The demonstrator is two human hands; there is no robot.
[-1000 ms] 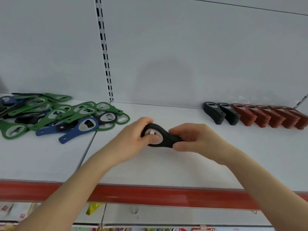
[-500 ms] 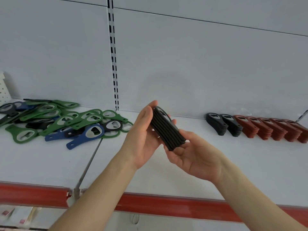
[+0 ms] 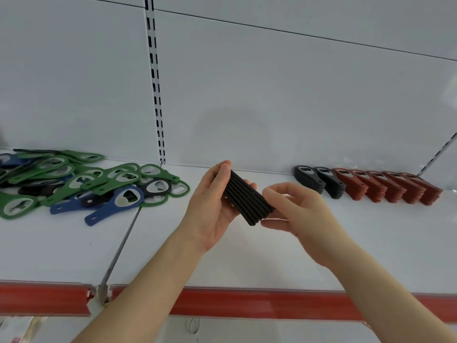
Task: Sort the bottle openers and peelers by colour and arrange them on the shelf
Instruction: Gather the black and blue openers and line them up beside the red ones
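A stack of several black bottle openers [image 3: 248, 200] is held edge-up above the white shelf [image 3: 346, 243]. My left hand [image 3: 212, 206] grips its upper end, thumb along the top edge. My right hand [image 3: 294, 209] pinches the lower end between thumb and fingers. On the left lies a loose pile of green, blue and black bottle openers [image 3: 81, 184]. At the back right stand two black stacks [image 3: 319, 180] and a row of several red stacks [image 3: 388, 185], lined up side by side.
A slotted upright [image 3: 155, 82] runs down the white back panel. The shelf has a red front strip [image 3: 247, 302] and a seam [image 3: 121, 246] between two boards. Bare shelf surface lies between the pile and the sorted row.
The black stack was turned from flat to edge-up and lifted. My right hand shifted from cupping it underneath to pinching its lower end. The view swung slightly left.
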